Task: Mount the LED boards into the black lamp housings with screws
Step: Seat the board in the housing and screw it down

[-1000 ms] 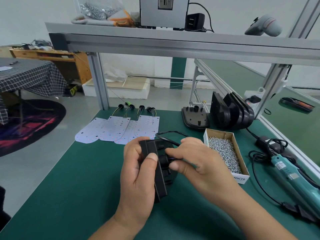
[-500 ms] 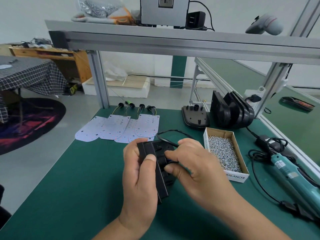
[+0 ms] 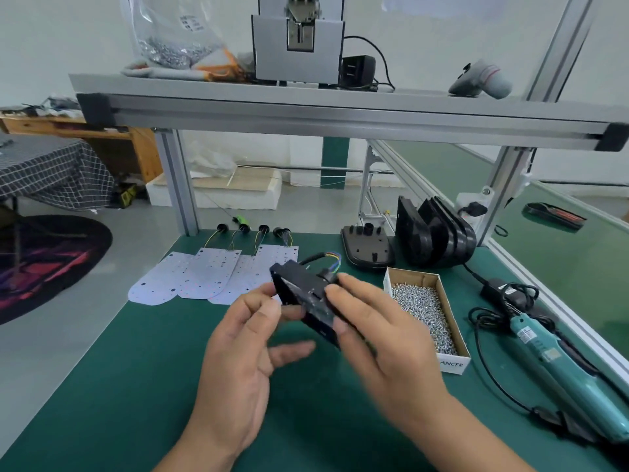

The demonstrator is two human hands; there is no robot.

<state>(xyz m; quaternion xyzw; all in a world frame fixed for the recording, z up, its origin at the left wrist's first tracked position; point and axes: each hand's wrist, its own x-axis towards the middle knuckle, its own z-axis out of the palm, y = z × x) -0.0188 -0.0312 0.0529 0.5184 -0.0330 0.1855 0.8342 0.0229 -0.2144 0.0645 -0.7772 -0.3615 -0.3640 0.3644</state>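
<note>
A black lamp housing (image 3: 304, 291) is held tilted above the green table (image 3: 102, 386), with coloured wires (image 3: 332, 258) coming out of its far end. My right hand (image 3: 371, 332) grips the housing from the right side. My left hand (image 3: 250, 338) is beside it on the left, fingers loosely spread, fingertips touching or close to the housing's near edge. Several white LED boards (image 3: 211, 277) lie fanned on the table behind. A cardboard box of screws (image 3: 425, 308) stands to the right.
A teal electric screwdriver (image 3: 558, 366) with its black cord lies at the right edge. One black housing (image 3: 367, 248) lies flat and a stack of others (image 3: 435, 231) stands behind the screw box. An aluminium frame shelf (image 3: 340, 114) spans overhead.
My left hand has let go of the housing and opened. My right hand now carries the housing, lifted and turned. The view has tilted upward.
</note>
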